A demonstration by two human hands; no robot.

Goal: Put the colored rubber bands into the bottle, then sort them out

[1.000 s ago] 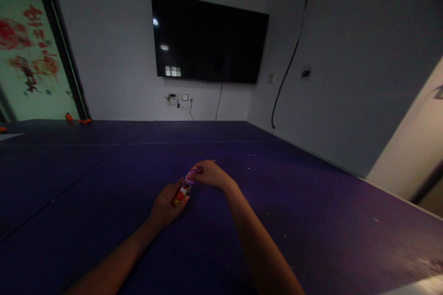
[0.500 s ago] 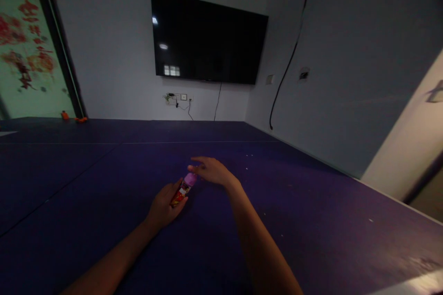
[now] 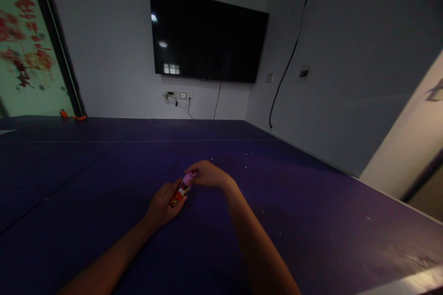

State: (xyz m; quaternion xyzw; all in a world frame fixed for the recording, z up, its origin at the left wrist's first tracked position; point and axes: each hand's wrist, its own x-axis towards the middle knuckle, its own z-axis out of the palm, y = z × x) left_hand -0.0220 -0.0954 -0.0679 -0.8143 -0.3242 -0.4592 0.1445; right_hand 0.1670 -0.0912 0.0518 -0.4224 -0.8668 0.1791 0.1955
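Observation:
A small bottle with a red and yellow printed label lies tilted in my left hand, whose thumb and fingers clasp its lower part. Its pink-purple cap points up and to the right. My right hand is bent over that end, with its fingers closed on the cap. The fingertips on the cap's far side are partly hidden. Both hands are above the dark purple surface.
A large black television hangs on the far wall, with sockets and cords below it. Two orange objects sit by the door frame at far left. Small white specks are scattered on the surface, and a black cable runs down the right wall.
My right hand has come down and its stretched fingers have closed round the cap. The left hand keeps its hold on the bottle, almost unmoved.

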